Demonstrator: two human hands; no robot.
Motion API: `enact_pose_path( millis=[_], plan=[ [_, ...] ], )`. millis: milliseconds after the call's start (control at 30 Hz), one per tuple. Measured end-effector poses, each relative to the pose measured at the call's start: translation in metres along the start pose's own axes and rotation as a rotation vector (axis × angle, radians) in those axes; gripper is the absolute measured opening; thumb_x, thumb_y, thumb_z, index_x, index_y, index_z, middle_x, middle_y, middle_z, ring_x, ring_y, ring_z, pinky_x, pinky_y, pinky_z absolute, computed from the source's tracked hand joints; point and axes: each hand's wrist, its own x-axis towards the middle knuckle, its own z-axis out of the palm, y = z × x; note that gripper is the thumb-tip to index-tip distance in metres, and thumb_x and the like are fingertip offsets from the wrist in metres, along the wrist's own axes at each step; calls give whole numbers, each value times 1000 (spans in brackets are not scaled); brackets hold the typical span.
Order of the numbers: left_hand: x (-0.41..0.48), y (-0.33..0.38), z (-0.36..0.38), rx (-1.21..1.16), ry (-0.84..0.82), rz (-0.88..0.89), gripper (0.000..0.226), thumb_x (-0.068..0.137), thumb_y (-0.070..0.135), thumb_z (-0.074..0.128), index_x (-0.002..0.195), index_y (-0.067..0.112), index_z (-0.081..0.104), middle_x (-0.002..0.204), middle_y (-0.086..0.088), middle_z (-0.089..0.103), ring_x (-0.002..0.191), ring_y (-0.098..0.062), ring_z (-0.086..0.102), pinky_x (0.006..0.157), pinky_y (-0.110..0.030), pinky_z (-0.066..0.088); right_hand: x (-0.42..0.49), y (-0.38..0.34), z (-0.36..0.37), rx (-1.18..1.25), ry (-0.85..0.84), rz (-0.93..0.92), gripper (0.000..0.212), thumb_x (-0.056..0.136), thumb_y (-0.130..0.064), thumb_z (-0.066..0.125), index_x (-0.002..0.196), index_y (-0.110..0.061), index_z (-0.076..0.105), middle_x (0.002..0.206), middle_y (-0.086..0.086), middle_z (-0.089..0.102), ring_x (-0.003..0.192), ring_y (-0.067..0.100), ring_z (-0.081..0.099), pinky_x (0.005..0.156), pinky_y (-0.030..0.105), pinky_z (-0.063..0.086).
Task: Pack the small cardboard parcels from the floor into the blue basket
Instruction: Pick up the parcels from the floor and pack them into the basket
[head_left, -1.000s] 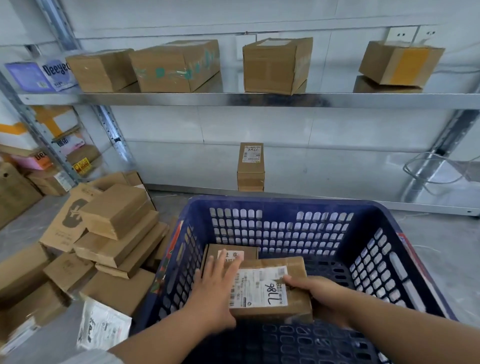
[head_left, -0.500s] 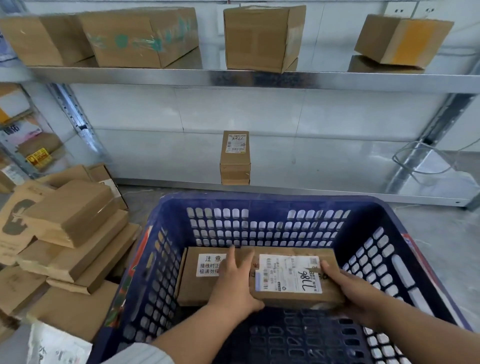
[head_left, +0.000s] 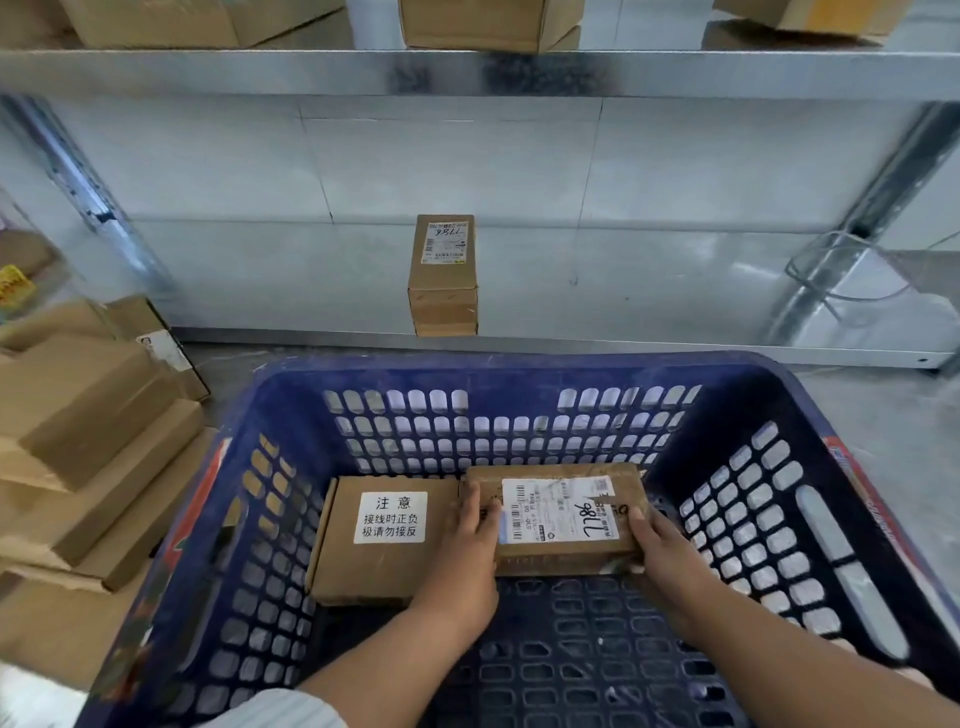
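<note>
While left hand (head_left: 462, 564) and right hand (head_left: 667, 556) clasp 98LL parcel (head_left: 563, 519), 注意 parcel (head_left: 387, 566) beside

Two parcels (head_left: 563, 519) side by side in basket (head_left: 519, 371); parcel pile (head_left: 88, 441) left.
</note>
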Motion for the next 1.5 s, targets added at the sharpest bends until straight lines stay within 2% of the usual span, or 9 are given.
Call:
enact_pose_path(
  millis=[100, 400, 567, 667, 900, 1033, 1200, 1333, 1500],
  plan=[
    [3, -3, 2, 66, 5, 15, 80, 97, -3, 43, 155, 26, -5, 148, 11, -39, 146, -22, -22, 119, -32, 13, -3, -5, 4, -126, 20, -37, 49, 97, -49, 44, 143, -35, 40, 132, 5, 57, 113, 26, 56, 103, 49, 44],
    [8, -15, 1, 223, -158, 42, 82, 100, -1, 35, 149, 32, -23, 138, 13, -51, 140, -22, -34, 121, -34, 4, -14, -11, 10, -430, 105, -134, 53, 102, -37, 41, 151, -20, 30, 137, 14, 53, 84, 19, 46, 69, 31, 37],
    [13, -2, -22, 432, -281, -13, 72, 104, 21, 32, 148, 36, -23, 143, 8, -46, 138, -30, -36, 115, -44, -17, -12, -25, 10, -692, 134, -145, 54, 102, -33, 39, 151, -14, 27, 144, 15, 47, 118, 33, 53, 90, 35, 45],
    [6, 2, -39, 495, -195, 5, 68, 104, 34, 30, 149, 35, -21, 151, 7, -37, 139, -28, -35, 117, -46, -17, -20, -29, 16, -980, 176, -282, 60, 104, -37, 29, 156, -21, 5, 163, 4, 5, 150, 25, 9, 121, 39, 15],
    [-10, -2, -39, 551, -186, -10, 63, 105, 35, 23, 152, 27, -18, 155, 5, -29, 142, -25, -30, 116, -50, -18, -49, -16, 54, -1561, -203, -574, 70, 78, -71, -17, 140, -42, -27, 146, -6, -36, 139, 23, -31, 118, 48, -15],
    [-8, -8, -26, 535, -233, -16, 63, 105, 36, 24, 153, 25, -15, 156, 4, -30, 143, -24, -29, 115, -52, -19, -41, -8, 54, -1582, -167, -581, 64, 104, -34, 23, 134, -45, -32, 146, -4, -39, 139, 24, -32, 119, 48, -13],
    [-8, -6, -43, 516, -276, -23, 64, 104, 40, 25, 153, 28, -15, 159, 6, -23, 143, -24, -29, 115, -53, -18, -48, -8, 61, -1532, -90, -652, 57, 104, -40, 25, 151, -36, -7, 154, -5, -20, 148, 22, -14, 121, 39, -4],
    [-29, 3, -92, 519, 8, 91, 70, 100, 24, 39, 155, 23, -4, 163, -3, -2, 149, -27, -10, 119, -46, -10, -76, -48, 91, -1386, 148, -987, 28, 80, -27, 74, 108, -21, 73, 110, 1, 73, 97, 23, 70, 80, 34, 57],
    [-81, -19, -208, 638, 520, 269, 30, 94, 19, 45, 118, 14, 63, 122, -3, 62, 120, -21, 48, 109, -36, 30, -142, -123, 168, -1155, 103, -1225, 14, 93, -19, 55, 96, -15, 69, 90, 1, 68, 82, 22, 62, 73, 31, 45]
  ],
)
